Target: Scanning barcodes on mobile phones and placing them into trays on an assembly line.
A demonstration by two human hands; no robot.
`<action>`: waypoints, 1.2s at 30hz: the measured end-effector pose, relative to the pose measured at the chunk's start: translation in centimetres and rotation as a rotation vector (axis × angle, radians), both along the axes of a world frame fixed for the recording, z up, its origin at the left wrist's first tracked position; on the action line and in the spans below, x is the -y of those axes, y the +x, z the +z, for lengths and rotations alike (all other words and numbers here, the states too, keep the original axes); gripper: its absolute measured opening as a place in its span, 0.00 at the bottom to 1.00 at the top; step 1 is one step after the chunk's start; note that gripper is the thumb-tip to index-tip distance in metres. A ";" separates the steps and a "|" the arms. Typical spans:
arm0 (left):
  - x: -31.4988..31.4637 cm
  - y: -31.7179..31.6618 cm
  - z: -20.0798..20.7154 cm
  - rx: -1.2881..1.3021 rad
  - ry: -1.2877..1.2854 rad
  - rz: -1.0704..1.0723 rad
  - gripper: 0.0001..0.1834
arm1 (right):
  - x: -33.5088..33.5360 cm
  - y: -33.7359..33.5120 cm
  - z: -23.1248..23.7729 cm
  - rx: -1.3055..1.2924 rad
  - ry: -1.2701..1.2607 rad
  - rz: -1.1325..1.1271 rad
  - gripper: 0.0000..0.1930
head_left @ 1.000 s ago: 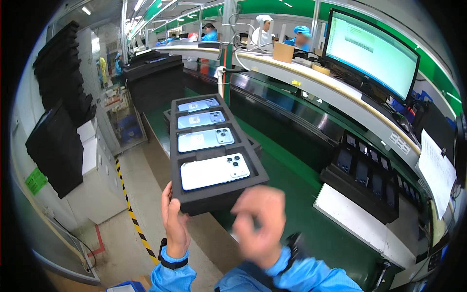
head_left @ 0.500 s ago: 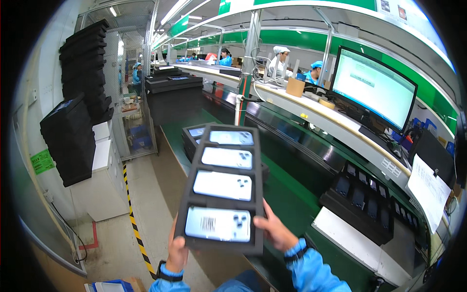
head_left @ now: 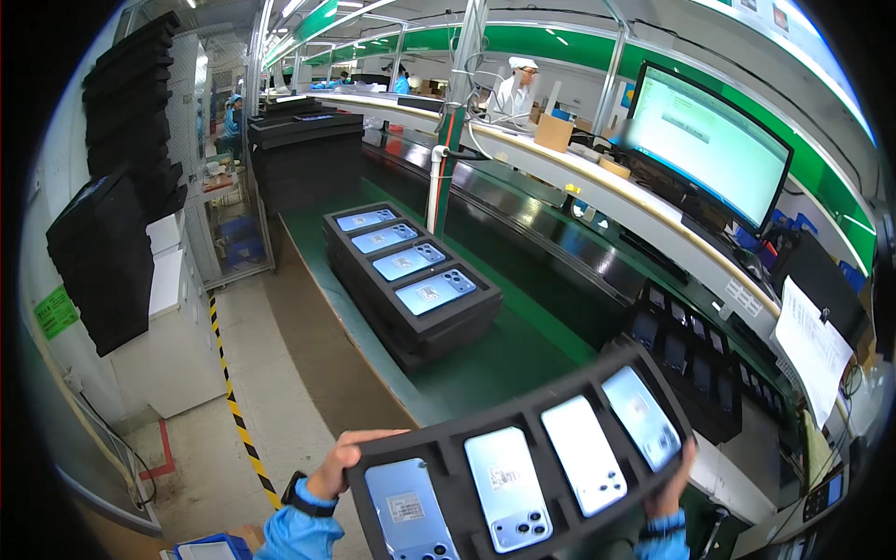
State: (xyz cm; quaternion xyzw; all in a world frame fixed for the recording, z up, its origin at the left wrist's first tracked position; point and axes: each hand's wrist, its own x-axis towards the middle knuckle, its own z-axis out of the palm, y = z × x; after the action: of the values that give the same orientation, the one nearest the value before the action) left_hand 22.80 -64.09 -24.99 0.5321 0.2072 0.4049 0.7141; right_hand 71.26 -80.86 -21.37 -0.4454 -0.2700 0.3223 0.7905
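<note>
Between both hands I hold a black foam tray (head_left: pixel 448 443) crosswise, tilted up toward its right end. Several light blue smartphones (head_left: pixel 509 485) lie back up in its slots, some with white labels. My left hand (head_left: pixel 338 464) grips the tray's left end, fingers behind its edge. At the right end, my right hand (head_left: pixel 674 478) is wrapped round the edge, partly hidden by the tray. Beyond it, a stack of black foam trays (head_left: pixel 411 341) stands on the green bench (head_left: pixel 532 364), its top tray holding more blue phones (head_left: pixel 436 291).
Further back stands a larger stack of black trays (head_left: pixel 308 154). To the right are trays with dark phones (head_left: pixel 686 359), a monitor (head_left: pixel 709 140) and hanging papers (head_left: pixel 810 345). Tall black tray piles (head_left: pixel 103 261) rest on white cabinets (head_left: pixel 173 345) at left. A person in white (head_left: pixel 513 93) is behind the bench.
The tray has turned from lengthwise to crosswise and moved down and right, nearer me. The tray stack on the bench, mostly hidden before, now shows. My view has shifted slightly.
</note>
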 end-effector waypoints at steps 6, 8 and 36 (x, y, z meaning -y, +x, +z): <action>-11.1 11.9 -2.0 -0.120 0.363 -0.108 0.34 | 16.8 -6.4 -2.4 0.023 -0.231 -0.446 0.40; -12.7 17.9 -1.0 -0.130 0.208 -0.190 0.28 | 18.2 -8.1 -3.2 -0.033 -0.158 -0.611 0.42; -18.5 29.0 7.1 -0.586 0.585 -0.173 0.24 | 20.6 6.1 -2.7 1.001 -1.092 -1.171 0.32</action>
State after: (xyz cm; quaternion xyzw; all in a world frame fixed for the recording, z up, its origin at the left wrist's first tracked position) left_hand 51.80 -45.54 -17.90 0.8204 0.2325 0.2170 0.4752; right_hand 77.31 -101.45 -24.08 -0.9054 -0.1231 -0.2728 0.3011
